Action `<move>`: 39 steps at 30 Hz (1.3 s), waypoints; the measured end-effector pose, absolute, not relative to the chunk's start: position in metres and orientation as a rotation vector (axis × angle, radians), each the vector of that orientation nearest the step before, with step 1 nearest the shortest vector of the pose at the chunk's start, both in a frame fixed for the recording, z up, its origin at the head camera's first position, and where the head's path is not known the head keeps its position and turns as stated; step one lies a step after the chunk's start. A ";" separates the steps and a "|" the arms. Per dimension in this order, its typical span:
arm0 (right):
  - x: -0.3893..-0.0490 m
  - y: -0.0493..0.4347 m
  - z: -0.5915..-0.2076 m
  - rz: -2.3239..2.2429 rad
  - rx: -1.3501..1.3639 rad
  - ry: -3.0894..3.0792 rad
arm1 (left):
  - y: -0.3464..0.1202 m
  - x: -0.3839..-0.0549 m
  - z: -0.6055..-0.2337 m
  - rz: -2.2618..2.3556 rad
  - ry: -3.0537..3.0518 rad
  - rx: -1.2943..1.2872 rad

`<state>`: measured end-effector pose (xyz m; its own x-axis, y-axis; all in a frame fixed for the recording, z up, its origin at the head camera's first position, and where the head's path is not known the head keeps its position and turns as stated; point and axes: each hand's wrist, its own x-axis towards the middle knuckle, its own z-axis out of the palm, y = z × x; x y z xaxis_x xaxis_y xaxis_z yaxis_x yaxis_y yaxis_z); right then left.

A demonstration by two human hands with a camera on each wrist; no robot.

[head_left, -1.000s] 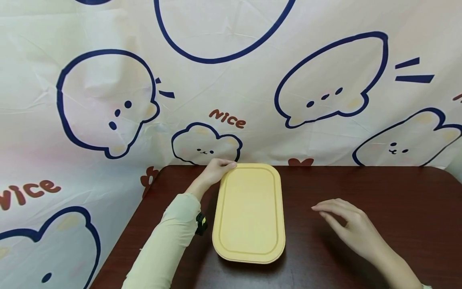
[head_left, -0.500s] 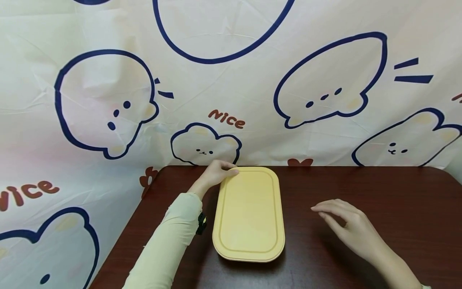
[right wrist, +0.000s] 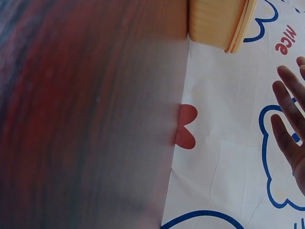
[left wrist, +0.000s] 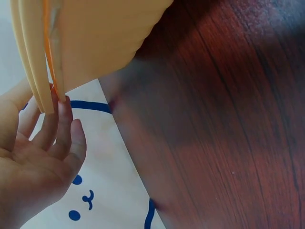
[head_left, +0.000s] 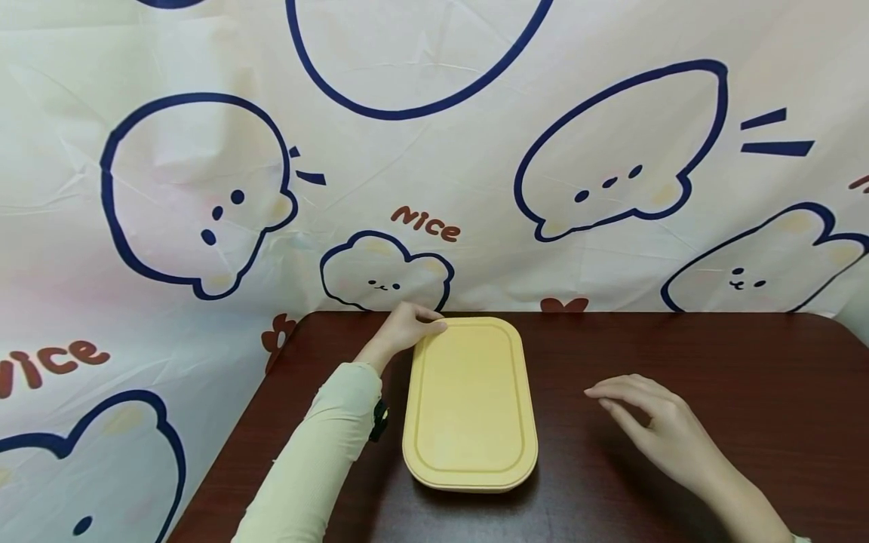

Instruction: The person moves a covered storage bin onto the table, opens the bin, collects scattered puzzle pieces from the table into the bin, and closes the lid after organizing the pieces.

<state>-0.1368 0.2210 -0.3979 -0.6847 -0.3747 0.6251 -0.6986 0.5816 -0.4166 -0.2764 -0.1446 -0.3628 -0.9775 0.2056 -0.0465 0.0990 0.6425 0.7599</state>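
A pale yellow rectangular container with rounded corners stands lengthwise on the table, its lid (head_left: 470,403) facing up. My left hand (head_left: 402,332) is at its far left corner, thumb on the lid's edge and fingers at the rim. In the left wrist view, an orange seal strip (left wrist: 50,52) shows between lid and container body (left wrist: 100,36), with a thin gap near the fingertips. The right wrist view catches the container's ribbed side (right wrist: 214,21). To the right, my right hand (head_left: 655,422) hovers over the table with relaxed fingers, holding nothing.
The dark red-brown wooden table (head_left: 760,377) reaches back to a white cloth backdrop (head_left: 489,188) with blue cartoon outlines and the word "Nice". A black strap with a yellow mark (head_left: 379,421) sits at the left wrist.
The far end of the lid has come down and toward me slightly, my left hand lowering with it. My right hand has stayed in place.
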 end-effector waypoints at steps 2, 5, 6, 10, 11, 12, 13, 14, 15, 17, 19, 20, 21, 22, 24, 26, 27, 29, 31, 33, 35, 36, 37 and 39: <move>-0.137 0.221 -0.398 0.910 0.855 -2.339 | -0.143 -0.277 -0.364 1.243 2.733 0.244; -0.136 0.222 -0.398 0.911 0.855 -2.340 | -0.143 -0.278 -0.365 1.230 2.742 0.239; -0.136 0.222 -0.398 0.912 0.855 -2.340 | -0.142 -0.278 -0.365 1.229 2.743 0.239; -0.136 0.223 -0.398 0.909 0.851 -2.343 | -0.142 -0.277 -0.364 1.229 2.745 0.241; -0.136 0.224 -0.397 0.908 0.850 -2.344 | -0.142 -0.277 -0.363 1.229 2.744 0.240; -0.136 0.224 -0.397 0.912 0.848 -2.346 | -0.143 -0.277 -0.364 1.230 2.743 0.240; -0.136 0.224 -0.397 0.913 0.849 -2.345 | -0.143 -0.277 -0.364 1.230 2.744 0.241; -0.136 0.224 -0.397 0.914 0.849 -2.344 | -0.144 -0.276 -0.364 1.232 2.745 0.241; -0.136 0.223 -0.397 0.919 0.849 -2.344 | -0.144 -0.276 -0.364 1.233 2.748 0.239; -0.135 0.222 -0.396 0.933 0.850 -2.344 | -0.146 -0.275 -0.365 1.242 2.753 0.240; -0.135 0.221 -0.395 0.947 0.847 -2.346 | -0.147 -0.274 -0.366 1.252 2.762 0.242; -0.134 0.220 -0.394 0.958 0.844 -2.347 | -0.147 -0.273 -0.367 1.256 2.763 0.239; -0.134 0.220 -0.394 0.971 0.843 -2.349 | -0.147 -0.272 -0.367 1.259 2.763 0.237; -0.133 0.219 -0.393 0.981 0.840 -2.349 | -0.147 -0.272 -0.368 1.262 2.761 0.233; -0.131 0.218 -0.391 0.997 0.835 -2.345 | -0.148 -0.270 -0.369 1.259 2.766 0.209; -0.130 0.216 -0.389 1.020 0.838 -2.324 | -0.148 -0.268 -0.369 1.260 2.769 0.174; -0.130 0.215 -0.389 1.024 0.848 -2.302 | -0.148 -0.267 -0.368 1.262 2.771 0.157; -0.129 0.212 -0.387 1.031 0.852 -2.269 | -0.148 -0.264 -0.368 1.269 2.773 0.116; -0.128 0.209 -0.385 1.046 0.844 -2.242 | -0.150 -0.262 -0.368 1.290 2.763 0.084; -0.127 0.204 -0.384 1.061 0.818 -2.240 | -0.153 -0.259 -0.367 1.304 2.750 0.064; -0.127 0.199 -0.384 1.104 0.777 -2.247 | -0.155 -0.257 -0.367 1.312 2.738 0.044; -0.126 0.197 -0.384 1.127 0.759 -2.247 | -0.156 -0.256 -0.366 1.309 2.737 0.044; -0.126 0.194 -0.384 1.149 0.736 -2.253 | -0.157 -0.255 -0.366 1.302 2.738 0.042; -0.125 0.189 -0.382 1.189 0.689 -2.277 | -0.158 -0.253 -0.364 1.289 2.739 0.035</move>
